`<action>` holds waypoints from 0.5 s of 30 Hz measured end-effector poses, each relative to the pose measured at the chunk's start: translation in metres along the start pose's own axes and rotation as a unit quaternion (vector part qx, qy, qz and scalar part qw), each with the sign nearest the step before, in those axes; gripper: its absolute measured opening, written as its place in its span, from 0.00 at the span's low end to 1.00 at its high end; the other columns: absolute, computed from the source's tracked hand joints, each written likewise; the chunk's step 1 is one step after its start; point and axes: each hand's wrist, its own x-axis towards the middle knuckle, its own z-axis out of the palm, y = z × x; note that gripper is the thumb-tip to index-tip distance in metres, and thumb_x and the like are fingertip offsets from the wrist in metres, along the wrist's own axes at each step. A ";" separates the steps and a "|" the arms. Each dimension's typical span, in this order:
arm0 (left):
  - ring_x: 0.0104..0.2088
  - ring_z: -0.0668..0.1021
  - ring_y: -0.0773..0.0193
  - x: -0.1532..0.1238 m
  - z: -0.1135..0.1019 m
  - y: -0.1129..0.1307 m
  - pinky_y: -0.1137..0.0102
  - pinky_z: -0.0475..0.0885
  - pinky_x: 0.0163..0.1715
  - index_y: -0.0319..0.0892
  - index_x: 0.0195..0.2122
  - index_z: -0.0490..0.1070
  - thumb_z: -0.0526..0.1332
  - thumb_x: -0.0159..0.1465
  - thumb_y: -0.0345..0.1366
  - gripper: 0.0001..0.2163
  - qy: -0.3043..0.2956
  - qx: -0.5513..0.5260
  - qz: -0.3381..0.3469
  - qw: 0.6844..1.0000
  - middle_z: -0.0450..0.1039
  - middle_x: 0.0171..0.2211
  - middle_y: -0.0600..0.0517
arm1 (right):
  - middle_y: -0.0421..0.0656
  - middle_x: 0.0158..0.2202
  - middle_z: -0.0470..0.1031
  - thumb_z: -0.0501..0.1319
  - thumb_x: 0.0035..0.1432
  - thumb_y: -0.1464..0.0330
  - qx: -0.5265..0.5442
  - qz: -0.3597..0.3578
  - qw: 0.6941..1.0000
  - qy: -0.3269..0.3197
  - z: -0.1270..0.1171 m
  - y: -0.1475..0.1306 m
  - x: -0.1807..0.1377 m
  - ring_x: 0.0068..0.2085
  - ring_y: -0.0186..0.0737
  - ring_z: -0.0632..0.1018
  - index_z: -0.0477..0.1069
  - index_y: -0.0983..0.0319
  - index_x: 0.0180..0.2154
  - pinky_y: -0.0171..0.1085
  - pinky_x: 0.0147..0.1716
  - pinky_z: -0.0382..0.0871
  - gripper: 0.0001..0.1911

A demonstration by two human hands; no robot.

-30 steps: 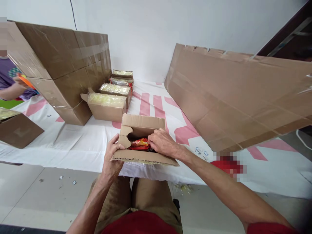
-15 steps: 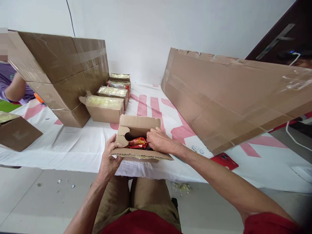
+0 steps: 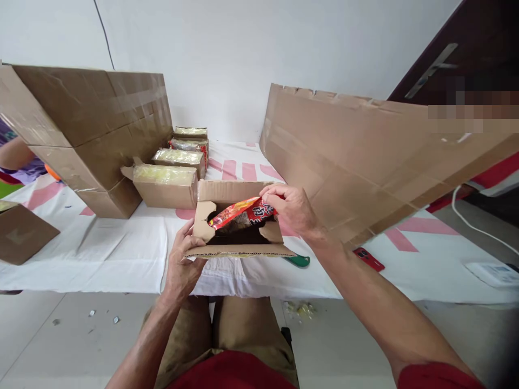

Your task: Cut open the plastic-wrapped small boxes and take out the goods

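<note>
An opened cardboard box (image 3: 239,252) lies tilted at the table's front edge, its flaps spread. My left hand (image 3: 184,259) grips its left front corner, thumb over the flap and fingers around the side. Pinched between the thumb and fingers of my right hand (image 3: 290,208) is the right end of a red printed plastic packet (image 3: 243,212). The packet slants across the box opening, its left end lower and still inside. Dark space shows beneath it; the bottom of the box is hidden.
Stacked taped cartons (image 3: 97,124) stand on the left, with a row of small boxes (image 3: 166,186) beside them. A large cardboard panel (image 3: 344,162) leans at the right. A green-handled tool (image 3: 299,261), a red phone (image 3: 368,259) and a white device (image 3: 492,274) lie on the cloth-covered table (image 3: 121,254).
My right hand has come up and to the right out of the box, lifting one end of the red packet. My left hand keeps its hold on the box.
</note>
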 end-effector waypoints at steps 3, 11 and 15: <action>0.67 0.73 0.45 -0.005 -0.010 -0.007 0.51 0.71 0.64 0.45 0.34 0.77 0.72 0.62 0.45 0.11 0.015 0.001 -0.056 0.998 0.76 0.57 0.41 | 0.38 0.22 0.73 0.67 0.48 0.64 0.119 0.074 0.987 0.076 -0.020 0.012 0.016 0.22 0.33 0.70 0.74 0.59 0.21 0.34 0.21 0.64 0.08; 0.64 0.74 0.47 0.027 -0.005 -0.026 0.58 0.77 0.55 0.44 0.32 0.75 0.71 0.59 0.44 0.10 0.042 0.019 -0.078 0.996 0.73 0.60 0.42 | 0.34 0.20 0.66 0.72 0.50 0.63 0.249 0.077 0.956 0.131 -0.058 0.005 0.024 0.20 0.31 0.67 0.64 0.57 0.22 0.33 0.17 0.64 0.17; 0.62 0.75 0.45 0.072 0.034 -0.044 0.54 0.74 0.58 0.44 0.32 0.75 0.68 0.56 0.39 0.06 -0.012 0.029 -0.049 0.998 0.74 0.57 0.41 | 0.35 0.20 0.66 0.74 0.48 0.61 0.222 0.086 0.965 0.111 -0.061 -0.007 0.009 0.20 0.32 0.68 0.66 0.57 0.23 0.34 0.17 0.64 0.17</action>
